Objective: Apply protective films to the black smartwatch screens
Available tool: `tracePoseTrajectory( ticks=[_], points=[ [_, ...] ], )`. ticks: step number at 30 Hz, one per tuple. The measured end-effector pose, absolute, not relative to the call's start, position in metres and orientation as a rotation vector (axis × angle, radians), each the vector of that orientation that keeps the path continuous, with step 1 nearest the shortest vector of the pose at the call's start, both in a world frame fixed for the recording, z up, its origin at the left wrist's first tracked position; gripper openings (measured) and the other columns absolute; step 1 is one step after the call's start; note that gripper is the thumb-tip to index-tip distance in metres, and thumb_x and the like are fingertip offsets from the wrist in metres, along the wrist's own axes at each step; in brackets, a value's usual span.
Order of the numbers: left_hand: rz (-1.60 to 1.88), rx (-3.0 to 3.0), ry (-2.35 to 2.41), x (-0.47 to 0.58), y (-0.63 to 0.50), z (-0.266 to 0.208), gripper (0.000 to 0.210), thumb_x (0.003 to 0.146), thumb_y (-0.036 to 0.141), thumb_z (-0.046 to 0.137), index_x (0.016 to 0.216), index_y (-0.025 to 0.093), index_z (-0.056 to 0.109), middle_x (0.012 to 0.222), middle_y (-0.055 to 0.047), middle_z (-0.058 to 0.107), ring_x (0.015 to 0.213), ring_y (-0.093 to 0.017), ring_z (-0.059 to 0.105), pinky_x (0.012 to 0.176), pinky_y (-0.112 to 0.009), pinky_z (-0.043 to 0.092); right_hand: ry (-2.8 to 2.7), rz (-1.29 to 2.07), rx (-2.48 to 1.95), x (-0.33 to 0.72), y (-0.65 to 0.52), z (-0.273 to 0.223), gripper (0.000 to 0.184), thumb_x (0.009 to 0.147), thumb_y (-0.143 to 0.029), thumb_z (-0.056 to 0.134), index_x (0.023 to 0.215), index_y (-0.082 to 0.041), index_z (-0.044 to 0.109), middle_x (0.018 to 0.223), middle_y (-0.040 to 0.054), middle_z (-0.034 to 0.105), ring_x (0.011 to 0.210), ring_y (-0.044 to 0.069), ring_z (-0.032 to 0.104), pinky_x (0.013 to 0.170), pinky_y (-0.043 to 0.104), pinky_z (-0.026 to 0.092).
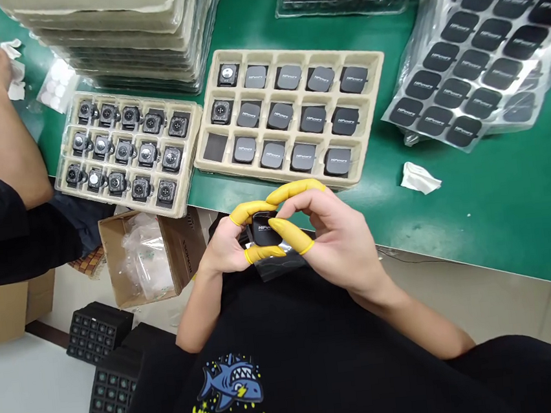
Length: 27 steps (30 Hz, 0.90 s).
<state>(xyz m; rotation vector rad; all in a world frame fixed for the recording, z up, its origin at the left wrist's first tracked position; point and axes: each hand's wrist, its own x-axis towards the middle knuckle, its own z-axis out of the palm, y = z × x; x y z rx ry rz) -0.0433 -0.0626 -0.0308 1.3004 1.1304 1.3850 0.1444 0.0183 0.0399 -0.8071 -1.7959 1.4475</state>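
Yellow finger cots cover fingertips of both hands. Close to my body, my left hand (233, 242) grips a black smartwatch case (264, 229) by its upper and lower edges; white lettering shows on its dark face film. My right hand (329, 230) is closed at the case's right side, thumb lying over the face and index finger along the top edge. A clear plastic piece hangs below the hands. Just beyond them, a cream tray (272, 175) holds several watches with lettered dark faces, two watches back side up, and a bare compartment at its near left corner.
Left of it, another cream tray (178, 210) holds watches back side up. Stacked trays (115, 14) rise behind. Sheets of dark lettered films (456, 59) lie right, near a crumpled white paper (419, 177). A co-worker's arm (9, 122) reaches in left. Below stands a carton (177, 255).
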Motion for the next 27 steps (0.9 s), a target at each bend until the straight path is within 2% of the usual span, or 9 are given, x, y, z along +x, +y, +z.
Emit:
tracePoseTrajectory(
  ticks=[3,6,9,12,16,19,23,25,27],
  points=[
    [1.381,1.26,1.145,-0.044,-0.067,-0.031,0.074,0.082,0.06,0.098,0.141,0.024,0.072,0.111,-0.006,0.083,0.091,-0.02,0.081,0.082,-0.028,0.066,-1.878,1.272,-0.795,0.148,0.012,0.033,0.03,0.1,-0.019,0.079,0.124,-0.032,0.067,0.128,0.0065,0.073,0.108,0.024,0.069,0.093,0.041,0.059],
    [1.374,1.27,1.156,-0.047,-0.07,-0.034,0.072,0.085,0.065,0.094,0.14,0.023,0.074,0.11,-0.007,0.083,0.091,-0.021,0.081,0.081,-0.029,0.067,-1.972,1.319,-0.809,0.152,0.011,0.033,0.045,0.097,-0.025,0.086,0.135,-0.033,0.063,0.122,0.0052,0.072,0.095,0.022,0.068,0.08,0.036,0.057],
    [1.351,1.351,1.142,-0.051,-0.073,-0.036,0.07,0.086,0.065,0.093,0.138,0.022,0.076,0.107,-0.007,0.085,0.09,-0.022,0.082,0.082,-0.029,0.067,-2.008,1.554,-0.83,0.151,0.015,0.036,0.043,0.096,-0.034,0.087,0.131,-0.03,0.062,0.104,0.0007,0.07,0.08,0.017,0.064,0.068,0.031,0.053],
    [1.293,1.399,1.153,-0.053,-0.075,-0.036,0.07,0.084,0.062,0.096,0.138,0.023,0.077,0.106,-0.006,0.085,0.088,-0.022,0.083,0.081,-0.029,0.067,-1.987,1.722,-0.893,0.142,0.021,0.038,0.03,0.099,-0.04,0.082,0.118,-0.028,0.063,0.093,-0.0014,0.068,0.069,0.015,0.058,0.06,0.03,0.048],
    [1.293,1.324,1.203,-0.054,-0.079,-0.039,0.067,0.086,0.062,0.094,0.136,0.021,0.076,0.112,-0.009,0.086,0.099,-0.026,0.084,0.091,-0.034,0.069,-2.001,1.693,-0.902,0.13,0.026,0.035,0.007,0.1,-0.024,0.064,0.106,-0.026,0.061,0.091,0.0002,0.073,0.075,0.017,0.064,0.066,0.03,0.048],
    [1.296,1.234,1.23,-0.053,-0.085,-0.043,0.063,0.087,0.062,0.093,0.132,0.02,0.077,0.109,-0.008,0.086,0.096,-0.025,0.083,0.089,-0.034,0.068,-2.082,1.639,-0.896,0.127,0.028,0.031,0.015,0.097,-0.017,0.056,0.108,-0.026,0.06,0.094,0.0012,0.076,0.08,0.019,0.068,0.071,0.031,0.048],
    [1.245,1.222,1.318,-0.052,-0.099,-0.043,0.049,0.093,0.051,0.09,0.131,0.021,0.078,0.118,-0.011,0.088,0.105,-0.028,0.086,0.097,-0.038,0.069,-2.183,1.727,-0.88,0.126,0.024,0.027,0.021,0.106,-0.03,0.059,0.126,-0.027,0.058,0.09,-0.0003,0.075,0.073,0.019,0.068,0.068,0.031,0.049],
    [1.177,1.21,1.401,-0.053,-0.108,-0.041,0.045,0.097,0.044,0.086,0.136,0.023,0.077,0.126,-0.012,0.087,0.112,-0.029,0.086,0.102,-0.039,0.069,-2.223,1.779,-0.818,0.122,0.018,0.023,0.026,0.109,-0.034,0.06,0.134,-0.027,0.056,0.096,0.0011,0.079,0.076,0.02,0.072,0.068,0.03,0.051],
    [1.147,1.166,1.488,-0.055,-0.119,-0.038,0.042,0.1,0.042,0.082,0.137,0.023,0.075,0.129,-0.013,0.086,0.116,-0.029,0.085,0.105,-0.041,0.068,-2.289,1.703,-0.732,0.114,0.014,0.019,0.026,0.112,-0.029,0.057,0.138,-0.027,0.055,0.109,0.0037,0.083,0.086,0.021,0.078,0.073,0.031,0.056]
  ],
)
